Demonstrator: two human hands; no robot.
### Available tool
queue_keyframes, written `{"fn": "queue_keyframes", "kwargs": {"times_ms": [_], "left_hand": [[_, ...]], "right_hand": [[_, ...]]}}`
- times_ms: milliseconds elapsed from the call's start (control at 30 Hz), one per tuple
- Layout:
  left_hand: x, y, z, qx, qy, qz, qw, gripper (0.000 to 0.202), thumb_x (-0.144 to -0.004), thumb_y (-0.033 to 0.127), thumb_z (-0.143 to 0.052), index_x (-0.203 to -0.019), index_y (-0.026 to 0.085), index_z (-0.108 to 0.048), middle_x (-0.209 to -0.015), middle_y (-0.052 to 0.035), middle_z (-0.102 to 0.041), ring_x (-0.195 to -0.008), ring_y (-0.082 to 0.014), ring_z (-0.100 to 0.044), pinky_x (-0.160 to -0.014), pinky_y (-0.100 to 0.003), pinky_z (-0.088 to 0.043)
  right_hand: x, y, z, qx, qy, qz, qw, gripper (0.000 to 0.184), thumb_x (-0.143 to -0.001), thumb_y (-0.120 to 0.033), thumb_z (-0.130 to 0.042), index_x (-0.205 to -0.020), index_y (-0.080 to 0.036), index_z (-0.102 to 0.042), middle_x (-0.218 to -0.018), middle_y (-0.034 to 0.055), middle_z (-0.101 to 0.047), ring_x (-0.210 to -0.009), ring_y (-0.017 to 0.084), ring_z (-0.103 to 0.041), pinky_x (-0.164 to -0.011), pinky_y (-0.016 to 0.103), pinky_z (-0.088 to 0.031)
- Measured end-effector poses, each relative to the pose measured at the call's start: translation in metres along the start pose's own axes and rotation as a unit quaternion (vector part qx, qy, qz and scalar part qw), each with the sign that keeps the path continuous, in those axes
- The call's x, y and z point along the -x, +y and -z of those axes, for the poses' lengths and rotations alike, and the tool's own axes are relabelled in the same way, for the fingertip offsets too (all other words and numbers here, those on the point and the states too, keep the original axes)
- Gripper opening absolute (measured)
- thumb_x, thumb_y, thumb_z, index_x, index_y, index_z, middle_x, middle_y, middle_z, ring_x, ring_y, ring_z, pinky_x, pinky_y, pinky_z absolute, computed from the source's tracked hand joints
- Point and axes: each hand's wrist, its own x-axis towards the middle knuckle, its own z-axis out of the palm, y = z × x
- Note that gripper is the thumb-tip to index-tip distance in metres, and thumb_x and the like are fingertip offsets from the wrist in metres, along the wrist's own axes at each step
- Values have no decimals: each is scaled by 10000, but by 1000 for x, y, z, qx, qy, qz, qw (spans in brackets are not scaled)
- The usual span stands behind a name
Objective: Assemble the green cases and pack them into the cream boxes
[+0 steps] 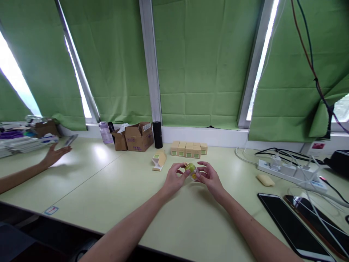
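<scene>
Between my two hands, just above the middle of the table, is a small green-topped clear container (191, 167) with something yellow in its lower part. The fingers of my left hand (176, 179) close on its green top from the left. My right hand (211, 180) pinches the clear part from the right, hiding some of it. An opened small cardboard box (159, 160) lies tilted beyond my left hand, its flaps spread. Past my hands stands a group of several small tan boxes (189, 150) with green labels, set close together.
Brown cartons (139, 137) and a black cylinder (157, 135) stand at the back. On the right lie a tablet (293, 225), a dark phone (313, 218), a cream case (265, 180) and a power strip (291, 175) with tangled cables. Another person's hand (56, 154) is at left.
</scene>
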Motion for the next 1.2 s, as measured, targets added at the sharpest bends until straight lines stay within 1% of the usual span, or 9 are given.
{"fn": "queue_keyframes", "kwargs": {"times_ms": [200,567,833,1200], "left_hand": [[0,1,0,0,0,2,1000,366,-874,479,-736,-1112,200,-733,-1204,-133,-702,-1109,-257,-676,-901,-395,-576],[0,2,0,7,3,3,1000,391,-852,512,-757,-1095,206,-747,-1178,-126,-710,-1083,-250,-685,-889,-385,-583],[0,-1,0,9,-14,11,1000,410,-879,514,-732,-1148,204,-726,-1225,-133,-698,-1114,-256,-681,-929,-409,-572],[0,0,0,40,-27,22,999,428,-874,522,-737,-1143,189,-722,-1239,-138,-718,-1124,-271,-697,-946,-420,-585]], "right_hand": [[0,-1,0,4,4,0,1000,669,-679,-542,-893,-1178,-264,-545,-1018,29,-644,-869,216,-704,-823,439,-616],[0,-1,-1,12,11,3,1000,663,-672,-556,-888,-1173,-267,-565,-1000,29,-652,-854,220,-702,-806,440,-612],[1,0,1,18,2,7,1000,659,-692,-552,-883,-1187,-266,-555,-1014,29,-652,-868,220,-707,-818,440,-613],[0,2,1,20,2,10,1000,656,-689,-554,-884,-1183,-270,-560,-1002,22,-645,-866,216,-704,-829,448,-616]]}}
